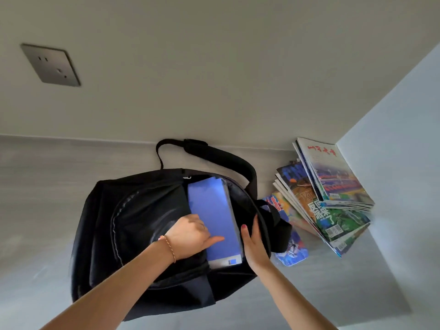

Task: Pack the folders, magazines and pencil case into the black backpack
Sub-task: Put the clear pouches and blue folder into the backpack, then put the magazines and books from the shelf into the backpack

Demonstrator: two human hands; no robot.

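My left hand (pixel 190 236) grips backpack (pixel 133 234) flap, thumb on folders (pixel 212 210), holding mouth wide. Right hand (pixel 253 246) grasps right rim, steadying. Folders sit inside. Magazines (pixel 333 198), pencil case (pixel 291 252) wait right, unpacked.

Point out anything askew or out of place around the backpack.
The magazines sit in a slumped, fanned pile, the top ones tilted toward the wall. A colourful pouch lies partly pinned under the backpack. The blue folders still stick out of its opening.
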